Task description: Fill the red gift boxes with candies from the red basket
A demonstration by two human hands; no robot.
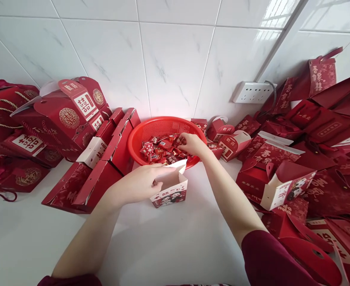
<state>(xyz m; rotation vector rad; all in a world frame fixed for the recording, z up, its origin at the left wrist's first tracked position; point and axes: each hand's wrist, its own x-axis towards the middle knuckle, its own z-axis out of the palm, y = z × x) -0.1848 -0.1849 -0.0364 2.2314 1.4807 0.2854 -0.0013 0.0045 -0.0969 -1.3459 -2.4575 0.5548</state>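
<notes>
A red plastic basket [175, 123] stands against the tiled wall with many small red-wrapped sweets [163, 149] in it. My right hand [191, 143] reaches over its right side, fingers bent down among the sweets; what the fingertips hold is too small to make out. In front of the basket stands an open-topped paper box [171, 197] with a white inside and a red printed front. My left hand [142, 182] is closed on the left wall of this box, thumb at the near side and fingers over the top.
Red gift boxes [70, 115] are stacked at the left, with tall red cartons [111, 163] beside the basket. More red boxes and bags [275, 153] crowd the right side. A white power strip [254, 93] is on the wall.
</notes>
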